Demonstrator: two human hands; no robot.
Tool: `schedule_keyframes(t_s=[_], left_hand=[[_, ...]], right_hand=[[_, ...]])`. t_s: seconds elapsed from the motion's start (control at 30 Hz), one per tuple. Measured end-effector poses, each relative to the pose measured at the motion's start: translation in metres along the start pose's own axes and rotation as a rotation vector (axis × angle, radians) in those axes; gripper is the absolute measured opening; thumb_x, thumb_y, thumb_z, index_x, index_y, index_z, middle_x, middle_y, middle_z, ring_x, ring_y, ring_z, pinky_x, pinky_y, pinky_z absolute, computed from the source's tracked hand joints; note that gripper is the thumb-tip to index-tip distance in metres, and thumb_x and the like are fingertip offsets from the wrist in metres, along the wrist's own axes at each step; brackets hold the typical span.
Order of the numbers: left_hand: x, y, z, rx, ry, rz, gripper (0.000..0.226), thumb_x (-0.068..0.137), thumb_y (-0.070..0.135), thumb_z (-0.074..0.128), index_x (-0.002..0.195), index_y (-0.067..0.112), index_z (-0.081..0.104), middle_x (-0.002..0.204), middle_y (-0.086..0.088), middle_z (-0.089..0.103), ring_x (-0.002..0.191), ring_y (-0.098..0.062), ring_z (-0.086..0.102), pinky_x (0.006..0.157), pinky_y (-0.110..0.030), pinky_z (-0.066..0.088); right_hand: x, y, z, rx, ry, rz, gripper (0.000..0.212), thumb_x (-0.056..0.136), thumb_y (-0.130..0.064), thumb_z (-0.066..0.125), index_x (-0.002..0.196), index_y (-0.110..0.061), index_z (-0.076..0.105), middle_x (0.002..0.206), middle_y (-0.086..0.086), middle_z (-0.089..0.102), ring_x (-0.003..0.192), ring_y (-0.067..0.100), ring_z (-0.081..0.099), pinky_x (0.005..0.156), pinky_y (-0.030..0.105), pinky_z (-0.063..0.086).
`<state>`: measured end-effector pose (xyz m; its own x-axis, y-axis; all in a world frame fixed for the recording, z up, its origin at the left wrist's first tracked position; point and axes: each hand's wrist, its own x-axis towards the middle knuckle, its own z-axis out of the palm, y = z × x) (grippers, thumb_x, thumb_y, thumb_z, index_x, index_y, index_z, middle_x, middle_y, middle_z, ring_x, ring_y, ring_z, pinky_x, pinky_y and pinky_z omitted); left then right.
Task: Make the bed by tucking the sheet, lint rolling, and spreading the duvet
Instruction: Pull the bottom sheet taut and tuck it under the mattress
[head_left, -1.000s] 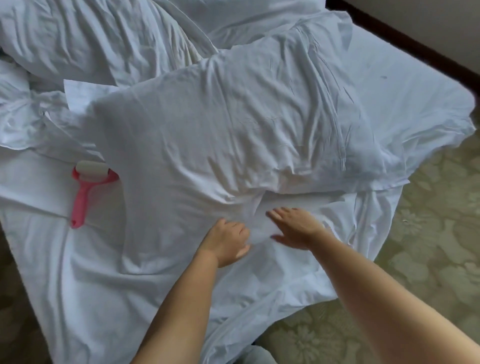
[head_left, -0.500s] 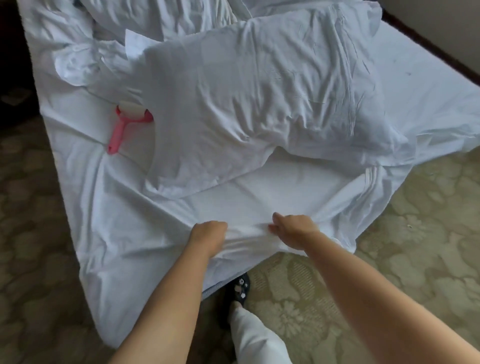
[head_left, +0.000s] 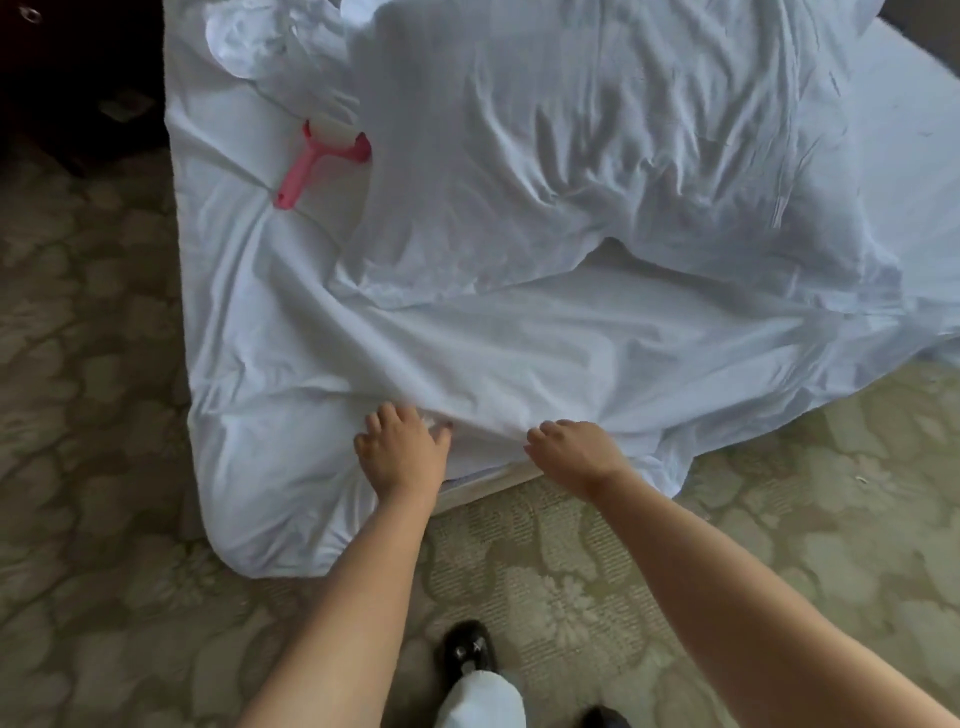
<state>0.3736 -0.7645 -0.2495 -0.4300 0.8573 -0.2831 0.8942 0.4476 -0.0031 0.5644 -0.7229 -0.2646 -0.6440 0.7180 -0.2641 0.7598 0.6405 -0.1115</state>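
Sheet (head_left: 519, 353) edge gripped by left hand (head_left: 402, 452) and right hand (head_left: 574, 452); no writing legible.

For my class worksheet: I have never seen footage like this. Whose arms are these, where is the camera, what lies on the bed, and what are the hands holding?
No machine is involved: these are a person's two bare arms, filmed by one wide-angle camera worn on the head, looking forward and down. That is why a black shoe and the patterned green carpet appear below. On the bed lies a crumpled white sheet, with a rumpled white pillow on top of it. Beside the pillow rests a pink-handled lint roller, untouched. The left hand and the right hand are both at the near edge of the bed, their fingers curled into the sheet's edge, which bunches into folds between them. Neither hand holds anything else.
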Motion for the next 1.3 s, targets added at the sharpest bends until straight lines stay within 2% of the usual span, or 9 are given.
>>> schedule_keyframes(t_s=[0.13,0.23,0.4,0.67,0.8,0.9,1.07,1.17,1.3], left_hand=[[0.008,-0.010,0.014,-0.036,-0.169,0.058,0.070,0.090,0.046,0.056,0.148,0.029,0.021,0.136,-0.007,0.043,0.119,-0.030,0.048,0.086,-0.039,0.045],[-0.004,-0.011,0.017,0.017,-0.199,0.176,0.037,0.092,0.016,0.054,0.128,0.023,0.048,0.118,-0.007,0.061,0.103,-0.029,0.060,0.078,-0.034,0.046],[-0.039,-0.015,0.018,-0.069,-0.484,0.214,0.023,0.090,0.015,0.051,0.111,0.013,0.060,0.111,-0.008,0.060,0.100,-0.028,0.058,0.079,-0.032,0.046],[-0.070,-0.028,0.014,-0.070,-0.791,0.236,0.015,0.087,0.009,0.052,0.093,0.000,0.062,0.091,-0.012,0.059,0.083,-0.028,0.056,0.063,-0.027,0.039],[-0.081,-0.028,0.016,-0.005,-0.885,0.216,0.014,0.072,0.001,0.062,0.067,0.009,0.052,0.078,-0.006,0.052,0.069,-0.023,0.050,0.058,-0.028,0.038],[-0.091,-0.033,0.029,0.069,-0.954,0.249,0.026,0.073,0.012,0.073,0.097,0.009,0.064,0.104,-0.007,0.058,0.091,-0.026,0.058,0.070,-0.031,0.046],[-0.120,-0.046,0.077,0.022,-0.976,0.182,0.060,0.080,0.011,0.071,0.134,0.002,0.048,0.138,-0.009,0.049,0.119,-0.028,0.052,0.090,-0.035,0.046],[-0.112,-0.056,0.092,-0.142,-0.940,0.120,0.065,0.080,0.021,0.074,0.131,-0.005,0.046,0.140,-0.017,0.045,0.124,-0.033,0.048,0.101,-0.040,0.040],[-0.072,-0.079,0.108,-0.470,-0.791,0.002,0.055,0.081,0.054,0.067,0.123,0.020,0.061,0.126,0.004,0.056,0.113,-0.015,0.055,0.090,-0.027,0.044]], right_hand=[[0.011,-0.001,0.010,0.095,0.203,0.011,0.013,0.071,-0.006,0.064,0.084,-0.005,0.064,0.087,0.011,0.065,0.072,0.031,0.065,0.055,0.030,0.049],[0.005,-0.007,0.011,0.046,0.289,-0.118,0.033,0.075,-0.016,0.046,0.098,-0.004,0.067,0.099,0.012,0.066,0.082,0.030,0.065,0.064,0.031,0.052],[-0.014,-0.022,0.015,0.037,-0.101,-0.109,0.059,0.089,-0.031,0.058,0.142,-0.018,0.035,0.139,0.006,0.037,0.124,0.025,0.041,0.097,0.034,0.037],[-0.036,-0.039,0.030,-0.048,-0.161,-0.292,0.052,0.092,-0.041,0.054,0.140,-0.030,0.040,0.148,0.003,0.026,0.132,0.022,0.029,0.103,0.034,0.030],[-0.048,-0.063,0.031,0.029,-0.439,-0.213,0.043,0.093,-0.037,0.052,0.135,-0.026,0.049,0.138,0.001,0.045,0.125,0.022,0.043,0.101,0.033,0.036],[-0.052,-0.076,0.034,0.008,-0.610,-0.128,0.028,0.093,-0.019,0.044,0.114,-0.013,0.062,0.118,0.005,0.059,0.108,0.024,0.056,0.085,0.030,0.043],[-0.063,-0.091,0.068,0.039,-0.892,-0.050,0.021,0.089,-0.012,0.042,0.102,-0.007,0.057,0.090,0.006,0.051,0.087,0.023,0.048,0.076,0.030,0.041],[-0.057,-0.092,0.084,0.064,-0.843,-0.014,0.014,0.088,-0.016,0.043,0.092,-0.009,0.055,0.089,0.004,0.051,0.086,0.021,0.049,0.076,0.029,0.039],[-0.021,-0.075,0.101,0.028,-0.598,-0.026,0.019,0.087,-0.020,0.050,0.098,-0.009,0.061,0.083,0.000,0.055,0.084,0.022,0.052,0.072,0.027,0.039]])
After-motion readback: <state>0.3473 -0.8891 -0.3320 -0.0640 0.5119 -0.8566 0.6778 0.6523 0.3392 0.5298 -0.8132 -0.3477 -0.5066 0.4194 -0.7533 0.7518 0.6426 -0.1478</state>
